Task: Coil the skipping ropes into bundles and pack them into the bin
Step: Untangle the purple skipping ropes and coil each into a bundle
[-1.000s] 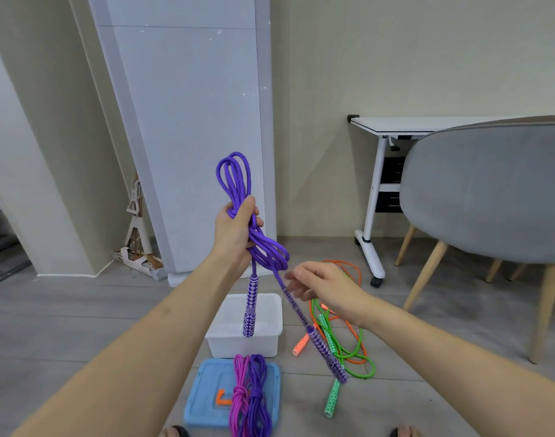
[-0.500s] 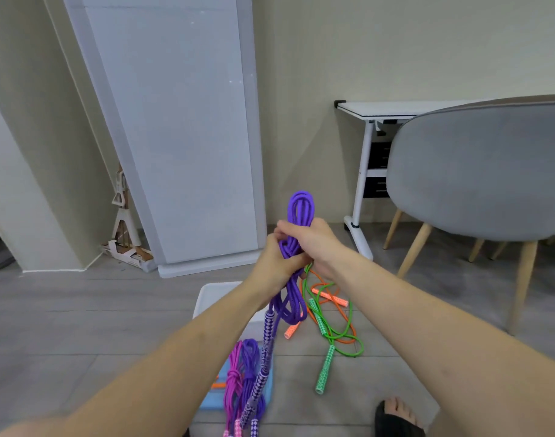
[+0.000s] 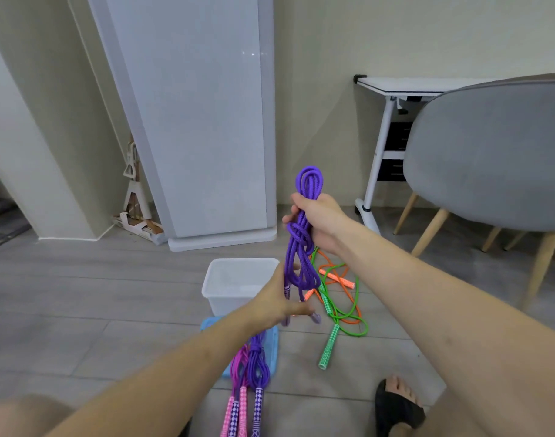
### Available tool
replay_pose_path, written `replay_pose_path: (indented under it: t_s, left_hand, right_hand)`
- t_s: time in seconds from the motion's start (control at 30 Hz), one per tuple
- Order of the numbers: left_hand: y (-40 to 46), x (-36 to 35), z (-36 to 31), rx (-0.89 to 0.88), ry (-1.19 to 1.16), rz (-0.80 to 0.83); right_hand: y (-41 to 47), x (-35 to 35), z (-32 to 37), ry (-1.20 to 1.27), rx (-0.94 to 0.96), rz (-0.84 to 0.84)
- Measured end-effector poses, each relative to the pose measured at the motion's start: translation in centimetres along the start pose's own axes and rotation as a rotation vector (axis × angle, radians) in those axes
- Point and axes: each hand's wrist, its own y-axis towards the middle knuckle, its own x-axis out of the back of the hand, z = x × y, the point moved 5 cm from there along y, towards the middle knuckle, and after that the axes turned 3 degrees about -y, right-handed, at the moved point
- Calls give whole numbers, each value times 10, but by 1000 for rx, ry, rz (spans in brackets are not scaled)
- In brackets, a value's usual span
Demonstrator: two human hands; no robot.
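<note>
Purple braided rope bundle: your right hand grips its top, left hand holds the handles. Cinch the wrap snug, then lower it into the white plastic bin.

Reaching both bare arms forward over the floor. Right hand raised higher, fingers curling round the purple rope bundle. Left hand gripping the handles hanging at the bundle's bottom, down lower.

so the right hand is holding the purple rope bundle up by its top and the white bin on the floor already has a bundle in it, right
Not quite. The head view shows the white bin with nothing in it. The rest stands: the right hand grips the purple rope bundle near its top, above the floor.
</note>
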Motion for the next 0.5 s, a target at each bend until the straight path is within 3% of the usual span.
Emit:
replay_pose_path:
  t_s: [0.3, 0.5]
  left_hand:
    - [-50, -16, 108, 127, -140, -238]
    - [-89, 4, 180, 227, -82, -168]
  right_hand:
    - [40, -18, -30, 102, -114, 17]
    - [76, -32, -116, -71, -290, -4]
